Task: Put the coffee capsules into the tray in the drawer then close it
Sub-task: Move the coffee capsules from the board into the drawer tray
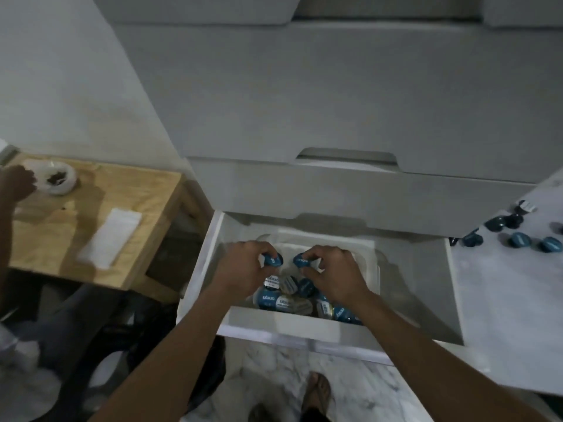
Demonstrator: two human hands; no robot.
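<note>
The white drawer stands pulled out below me. Inside it lies a white tray with several blue and silver coffee capsules heaped at its near end. My left hand pinches one blue capsule above the tray. My right hand pinches another blue capsule just beside it. The two held capsules nearly touch. Several more blue capsules lie loose on the white marble counter to the right.
A wooden side table at the left carries a white bowl and a white cloth. Another person's hand reaches towards that bowl. Shut white drawer fronts rise behind the open drawer. My foot stands on the marble floor.
</note>
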